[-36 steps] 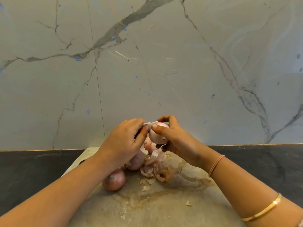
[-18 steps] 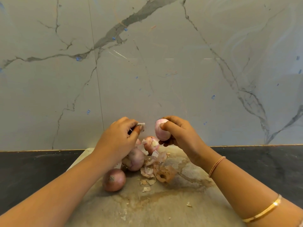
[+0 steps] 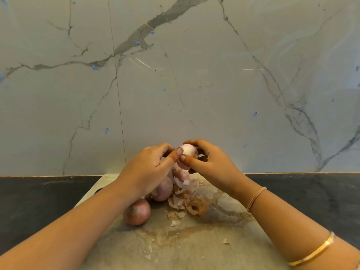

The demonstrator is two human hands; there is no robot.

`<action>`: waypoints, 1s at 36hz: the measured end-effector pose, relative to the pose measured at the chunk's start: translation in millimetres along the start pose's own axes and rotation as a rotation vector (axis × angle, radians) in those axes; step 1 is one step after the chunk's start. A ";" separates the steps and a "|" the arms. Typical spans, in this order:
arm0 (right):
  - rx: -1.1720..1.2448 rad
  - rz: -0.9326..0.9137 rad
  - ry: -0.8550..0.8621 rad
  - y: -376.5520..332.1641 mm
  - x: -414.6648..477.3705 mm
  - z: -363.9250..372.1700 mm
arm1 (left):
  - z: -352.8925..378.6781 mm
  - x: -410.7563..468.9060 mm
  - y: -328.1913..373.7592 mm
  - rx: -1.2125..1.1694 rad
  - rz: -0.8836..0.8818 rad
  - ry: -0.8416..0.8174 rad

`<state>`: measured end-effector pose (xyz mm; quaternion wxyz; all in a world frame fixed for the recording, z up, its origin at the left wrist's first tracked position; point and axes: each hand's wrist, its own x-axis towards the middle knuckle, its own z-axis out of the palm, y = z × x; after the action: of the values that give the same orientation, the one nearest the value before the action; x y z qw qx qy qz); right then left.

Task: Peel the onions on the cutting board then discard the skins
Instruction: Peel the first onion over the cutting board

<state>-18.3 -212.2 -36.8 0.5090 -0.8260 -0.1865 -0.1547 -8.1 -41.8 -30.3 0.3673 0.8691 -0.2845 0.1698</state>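
Observation:
My right hand (image 3: 212,164) grips a pale pink, mostly peeled onion (image 3: 188,151) in the air above the cutting board (image 3: 214,250). My left hand (image 3: 150,168) is up against it, thumb and fingers pinching at the onion's left side. A brown unpeeled onion (image 3: 137,211) lies on the board below my left forearm. A second, purplish onion (image 3: 162,189) sits behind it, partly hidden by my left hand. Loose skins (image 3: 191,203) are heaped on the board right of these onions.
The stained board lies on a dark countertop (image 3: 39,201) that runs left and right. A marble-patterned wall (image 3: 194,75) stands close behind. Small skin flakes (image 3: 226,241) are scattered over the near part of the board.
My left hand, which had pulled left away from the onion with a bit of skin, has come back to the onion. My right hand turned the onion slightly.

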 end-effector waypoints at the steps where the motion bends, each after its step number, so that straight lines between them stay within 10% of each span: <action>1: 0.007 0.003 -0.006 -0.2 -0.2 0.3 | 0.4 0.2 -0.4 0.008 0.000 -0.018; 36: 0.639 0.284 -0.074 -15.4 -2.6 -5.4 | -1.9 1.9 -6.0 0.078 0.111 0.189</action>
<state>-28.1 -211.1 -23.6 0.7511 -0.6478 -0.1268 0.0137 -3.1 -37.8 -31.3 0.3483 0.8457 -0.2896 0.2822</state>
